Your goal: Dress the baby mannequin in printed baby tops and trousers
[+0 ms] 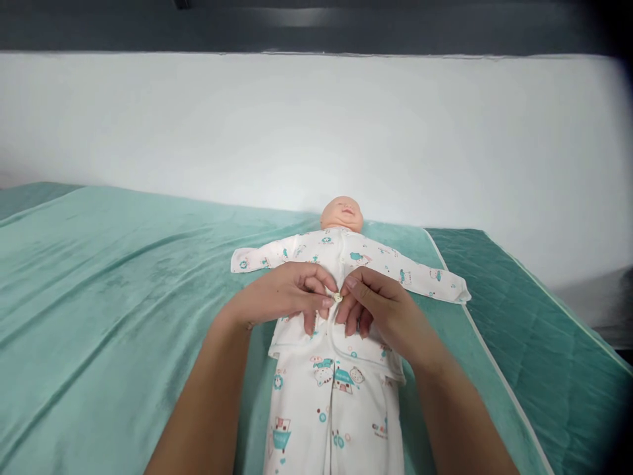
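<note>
A baby doll (342, 212) lies on its back, head away from me and both sleeves spread wide. It wears a white printed baby shirt (316, 248) and matching trousers (301, 409). At the shirt's front opening, a small pale button (337, 297) shows between my fingertips. My left hand (297, 290) pinches the button's left side with thumb and forefinger. From the other side, my right hand (373, 297) has its thumb and forefinger closed at the button and the shirt edge. The other fingers of both hands curl loosely over the shirt. The buttonhole cannot be made out.
A light green blanket (123, 284) with soft folds lies under the doll. To the right, a darker green quilted cover (539, 330) shows past the blanket's pale edge. Behind the doll's head stands a white wall (297, 132), with a dark band (395, 30) above it.
</note>
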The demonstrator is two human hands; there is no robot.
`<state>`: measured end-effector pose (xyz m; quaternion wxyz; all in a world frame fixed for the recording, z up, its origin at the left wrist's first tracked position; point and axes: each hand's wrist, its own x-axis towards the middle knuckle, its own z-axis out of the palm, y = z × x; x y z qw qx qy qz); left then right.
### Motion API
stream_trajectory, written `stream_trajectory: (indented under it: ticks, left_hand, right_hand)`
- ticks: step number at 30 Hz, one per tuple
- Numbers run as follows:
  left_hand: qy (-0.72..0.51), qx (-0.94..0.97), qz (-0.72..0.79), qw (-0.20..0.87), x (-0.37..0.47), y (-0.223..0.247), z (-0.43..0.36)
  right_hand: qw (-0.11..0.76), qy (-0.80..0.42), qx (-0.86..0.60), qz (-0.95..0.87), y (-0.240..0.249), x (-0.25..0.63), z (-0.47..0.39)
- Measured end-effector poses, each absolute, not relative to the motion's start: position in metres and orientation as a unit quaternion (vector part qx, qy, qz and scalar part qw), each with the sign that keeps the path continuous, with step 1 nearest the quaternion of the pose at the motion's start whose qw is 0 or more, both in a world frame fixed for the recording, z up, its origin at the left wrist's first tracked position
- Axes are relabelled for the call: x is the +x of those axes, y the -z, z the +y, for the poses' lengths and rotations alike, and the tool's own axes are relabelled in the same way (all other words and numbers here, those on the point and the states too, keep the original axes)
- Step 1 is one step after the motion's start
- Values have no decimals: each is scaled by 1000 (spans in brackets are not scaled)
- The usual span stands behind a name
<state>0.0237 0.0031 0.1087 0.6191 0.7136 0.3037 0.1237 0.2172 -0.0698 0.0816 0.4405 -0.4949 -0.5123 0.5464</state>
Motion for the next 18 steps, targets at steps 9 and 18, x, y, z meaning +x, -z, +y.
stream_trajectory:
  ticks: [9,18]
  left_hand:
    - [-112,710,334,610,27,-111,1]
    - [-207,685,314,625,27,-104,4]
  right_hand:
    - [447,-545,-491,-512,-83,217,-70]
    - [505,-555,-449,-486,-83,222,-69]
